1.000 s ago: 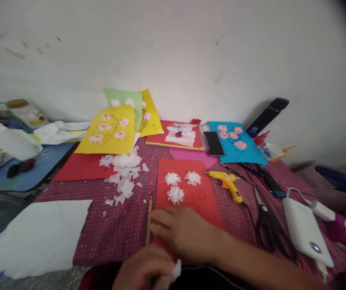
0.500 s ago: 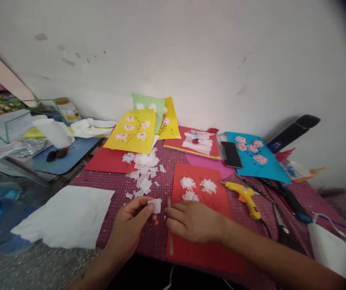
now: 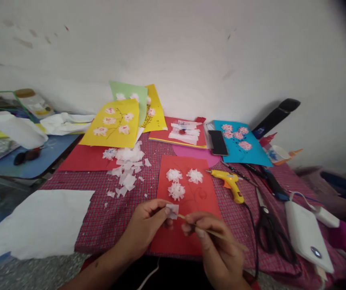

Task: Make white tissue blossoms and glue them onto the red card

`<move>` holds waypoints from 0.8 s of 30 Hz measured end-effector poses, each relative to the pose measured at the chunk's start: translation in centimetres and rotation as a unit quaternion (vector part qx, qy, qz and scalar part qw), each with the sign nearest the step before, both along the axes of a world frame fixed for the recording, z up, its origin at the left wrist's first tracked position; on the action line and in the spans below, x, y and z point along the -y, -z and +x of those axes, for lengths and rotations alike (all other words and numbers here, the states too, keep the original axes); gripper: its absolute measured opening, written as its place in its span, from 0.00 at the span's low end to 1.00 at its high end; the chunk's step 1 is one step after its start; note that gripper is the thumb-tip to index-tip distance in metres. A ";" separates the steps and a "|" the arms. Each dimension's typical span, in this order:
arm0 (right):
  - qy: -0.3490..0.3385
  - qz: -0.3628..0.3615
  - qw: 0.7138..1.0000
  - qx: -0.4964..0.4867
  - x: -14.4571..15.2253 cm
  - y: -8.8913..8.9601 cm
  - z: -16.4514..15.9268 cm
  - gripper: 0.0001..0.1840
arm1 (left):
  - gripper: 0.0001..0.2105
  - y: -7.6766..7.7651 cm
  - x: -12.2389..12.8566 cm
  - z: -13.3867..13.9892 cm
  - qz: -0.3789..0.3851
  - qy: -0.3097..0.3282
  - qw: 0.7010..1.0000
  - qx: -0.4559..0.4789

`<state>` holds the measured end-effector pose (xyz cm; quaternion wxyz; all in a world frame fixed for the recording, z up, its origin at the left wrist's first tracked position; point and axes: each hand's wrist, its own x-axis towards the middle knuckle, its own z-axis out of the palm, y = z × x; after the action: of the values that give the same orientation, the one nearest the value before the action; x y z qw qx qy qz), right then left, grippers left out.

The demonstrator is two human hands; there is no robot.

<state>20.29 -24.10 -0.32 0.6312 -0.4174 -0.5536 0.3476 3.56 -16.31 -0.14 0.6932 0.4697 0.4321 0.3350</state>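
My left hand [image 3: 149, 226] pinches a small square of white tissue paper [image 3: 173, 210] between thumb and fingers. A thin wooden stick [image 3: 212, 232] is gripped in my right hand [image 3: 218, 249], its tip touching or just beside the paper square. Both hands are above a red sheet of card [image 3: 188, 241]. On that card are three fluffy white paper flowers [image 3: 176, 191] and faint drawn lines. Torn white tissue pieces [image 3: 126, 171] lie in a loose heap on the checked cloth to the left.
A yellow glue gun [image 3: 227, 182], black scissors [image 3: 271, 231] and a white power bank [image 3: 307, 233] lie at the right. Behind are a phone [image 3: 218, 142] and a blue flower card [image 3: 241, 141]. Yellow flower card [image 3: 112, 125] leans back left; white tissue sheet [image 3: 40, 221] overhangs the edge.
My right hand has picked up the wooden stick from the red card's left edge and brought its tip to the tissue square. The view has shifted right; my left hand still holds the square.
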 end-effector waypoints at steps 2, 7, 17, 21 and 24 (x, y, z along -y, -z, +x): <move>-0.005 -0.007 1.000 0.002 0.0 0.4 0.3 0.13 | 0.09 -0.1 0.1 0.3 -0.002 0.003 1.000 0.005; 0.005 -0.027 1.000 -0.007 0.0 1.2 0.7 0.13 | 0.09 0.1 0.2 0.1 0.010 0.010 1.000 -0.002; 0.077 -0.139 0.958 -0.240 -1.6 1.4 1.0 0.04 | 0.13 0.7 0.7 -0.2 0.141 0.087 0.985 -0.051; 0.064 -0.168 0.933 -0.311 -2.0 1.3 1.5 0.06 | 0.12 1.0 0.5 0.1 0.213 0.094 0.968 -0.095; 0.055 -0.183 0.922 -0.336 -2.1 1.4 1.7 0.07 | 0.10 0.8 0.4 0.3 0.235 0.095 0.960 -0.121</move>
<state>22.01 -22.05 -1.70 0.7107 -0.4141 -0.2121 0.5277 3.84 -16.67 -0.95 0.5346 0.6954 0.3747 0.3004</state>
